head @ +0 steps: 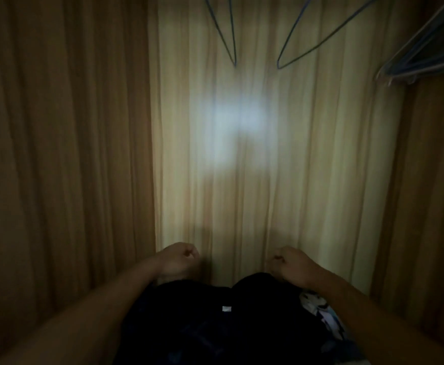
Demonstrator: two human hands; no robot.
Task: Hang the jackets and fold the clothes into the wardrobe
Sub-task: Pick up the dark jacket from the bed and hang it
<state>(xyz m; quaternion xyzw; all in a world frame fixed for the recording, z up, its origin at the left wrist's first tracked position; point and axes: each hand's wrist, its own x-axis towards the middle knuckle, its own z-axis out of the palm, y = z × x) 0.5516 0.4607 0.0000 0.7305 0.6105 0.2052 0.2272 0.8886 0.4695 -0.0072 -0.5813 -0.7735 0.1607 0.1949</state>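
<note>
In the head view, the left hand point(178, 259) and right hand point(292, 263) curl their fingers at the far edge of a dark garment point(215, 317), which lies low inside the wardrobe point(57, 154). I cannot tell if they pinch the cloth. This seems to be the laying-in step. The next move probably calls for a hanger point(320, 35).

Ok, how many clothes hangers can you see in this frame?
At least 3: the left hanger at top centre, the middle hanger just right of it, and the right-hand bunch in the top right corner, which is blurred and may hold several more.
</note>
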